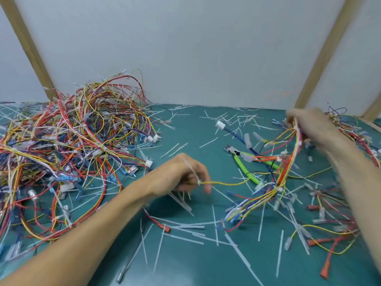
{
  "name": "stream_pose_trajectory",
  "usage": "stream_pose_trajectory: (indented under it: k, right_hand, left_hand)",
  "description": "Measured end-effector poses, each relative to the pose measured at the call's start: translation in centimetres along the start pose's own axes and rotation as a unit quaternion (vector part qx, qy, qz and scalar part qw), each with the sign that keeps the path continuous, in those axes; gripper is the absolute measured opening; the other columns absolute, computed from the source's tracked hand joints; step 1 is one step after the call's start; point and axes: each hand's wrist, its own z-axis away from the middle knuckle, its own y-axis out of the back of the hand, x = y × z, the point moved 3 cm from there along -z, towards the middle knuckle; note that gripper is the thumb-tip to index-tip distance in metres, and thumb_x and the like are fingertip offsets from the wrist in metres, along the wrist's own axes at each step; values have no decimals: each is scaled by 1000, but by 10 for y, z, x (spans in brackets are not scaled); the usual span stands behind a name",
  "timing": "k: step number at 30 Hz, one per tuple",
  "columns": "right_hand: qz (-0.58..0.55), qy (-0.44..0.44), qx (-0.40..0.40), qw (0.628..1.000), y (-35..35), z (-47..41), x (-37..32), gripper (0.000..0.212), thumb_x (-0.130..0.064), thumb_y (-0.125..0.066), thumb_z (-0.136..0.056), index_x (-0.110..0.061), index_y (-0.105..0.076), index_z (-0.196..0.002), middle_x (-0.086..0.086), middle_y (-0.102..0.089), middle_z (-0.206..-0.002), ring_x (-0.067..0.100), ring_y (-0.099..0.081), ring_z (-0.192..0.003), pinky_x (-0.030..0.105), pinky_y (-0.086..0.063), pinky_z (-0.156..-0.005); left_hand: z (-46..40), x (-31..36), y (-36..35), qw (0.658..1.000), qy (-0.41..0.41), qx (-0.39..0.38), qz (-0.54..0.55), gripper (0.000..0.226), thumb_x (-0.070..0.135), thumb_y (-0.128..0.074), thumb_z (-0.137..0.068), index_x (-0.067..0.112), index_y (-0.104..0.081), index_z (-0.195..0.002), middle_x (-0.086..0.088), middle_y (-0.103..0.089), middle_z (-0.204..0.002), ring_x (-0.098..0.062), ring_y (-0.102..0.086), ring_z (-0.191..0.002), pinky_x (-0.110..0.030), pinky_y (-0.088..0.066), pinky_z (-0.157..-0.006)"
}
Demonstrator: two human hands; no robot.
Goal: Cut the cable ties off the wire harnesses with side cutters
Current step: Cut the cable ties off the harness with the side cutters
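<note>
The step in hand appears to be handling a harness between cuts, not cutting: neither hand holds the side cutters (245,162). They lie on the green mat (185,265) between the two hands, nearer the right one, with wires of the held harness (282,168) draped over their green handles.

The right hand (309,126) is raised at the far right, blurred with motion, fingers curled round the upper end of the harness so that the bundle hangs down towards the mat. The left hand (183,174) sits low and forward, forearm across the mat, fingers pinching a yellow wire (224,183) that runs to the harness; a white cable tie (191,170) crosses its knuckles. The hands are well apart.

A large heap of harnesses (78,145) lies left of the left hand. Cut tie strips (185,236) litter the mat around both hands.

The next move probably calls for setting the harness aside or freeing the right hand to take up the cutters.
</note>
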Motion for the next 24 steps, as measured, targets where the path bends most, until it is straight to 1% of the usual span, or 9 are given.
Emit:
stream_pose_trajectory:
  k: [2, 4, 6, 8, 10, 13, 17, 20, 24]
  right_hand:
    - [154, -28, -73, 985, 3, -2, 1, 17, -26, -72, -85, -11, -79, -81, 19, -73, -89, 31, -64, -79, 36, -49, -71]
    - [262, -17, -149, 953, 8, 2, 0, 11, -14, -73, -88, -19, -81, -95, 8, -76, -100, 23, -66, -88, 31, -50, -76]
    - [269, 22, -173, 947, 7, 9, -18, 22, -8, -73, -88, -26, -76, -100, 0, -77, -103, 18, -69, -92, 29, -52, -82]
    - [217, 81, -202, 952, -6, 15, -38, 22, -9, -72, -88, -27, -74, -101, -4, -79, -94, 9, -73, -81, 30, -58, -81]
    - [253, 113, -201, 940, -31, 22, -50, 23, -15, -69, -87, -30, -73, -103, -6, -78, -90, 4, -71, -70, 25, -59, -68]
    - [363, 112, -175, 908, -61, 25, -40, 27, -27, -71, -85, -31, -71, -112, -4, -75, -108, 20, -69, -101, 32, -56, -88]
    - [379, 94, -129, 912, -68, 22, -30, 9, -37, -77, -80, -34, -70, -86, -9, -73, -95, 21, -64, -90, 31, -46, -74]
    - [379, 90, -129, 912, -74, 18, -24, 18, -44, -78, -81, -31, -66, -82, -7, -72, -92, 23, -65, -92, 31, -41, -73]
    - [384, 97, -142, 907, -77, 16, -19, 9, -31, -70, -89, -33, -67, -96, -2, -73, -109, 28, -65, -105, 34, -47, -81]
  left_hand:
    - [-2, 0, 11, 998, -4, 53, 47, 40, 27, -36, -81, 16, -71, -67, 5, -22, -49, -13, -16, -47, -25, -15, -47]
    - [-4, -2, 25, 986, -7, 109, 124, 43, 28, -32, -80, 16, -72, -70, 10, -22, -53, -10, -13, -50, -24, -13, -46]
    - [-4, -5, 32, 974, 0, 161, 158, 36, 24, -39, -75, 18, -74, -70, 11, -24, -53, -7, -16, -48, -21, -12, -44]
    - [-5, -5, 32, 970, -1, 200, 137, 24, 24, -51, -75, 20, -74, -68, 11, -24, -53, -6, -18, -46, -19, -13, -43]
    - [-4, -5, 28, 970, -22, 218, 111, 23, 30, -56, -85, 21, -74, -72, 12, -25, -56, -6, -19, -48, -17, -16, -44]
    - [-1, -4, 24, 967, -42, 243, 66, 28, 31, -53, -97, 20, -74, -81, 14, -29, -56, -5, -23, -51, -15, -20, -47]
    - [1, -3, 20, 956, -48, 286, -37, 27, 25, -57, -101, 17, -76, -84, 11, -29, -54, -6, -23, -52, -18, -18, -49]
    - [1, -4, 21, 952, -53, 300, -44, 25, 26, -62, -98, 17, -77, -80, 5, -34, -55, -6, -26, -53, -16, -19, -49]
    - [1, -5, 22, 948, -53, 312, -34, 22, 26, -65, -96, 14, -77, -84, 13, -28, -53, -5, -25, -53, -15, -20, -48]
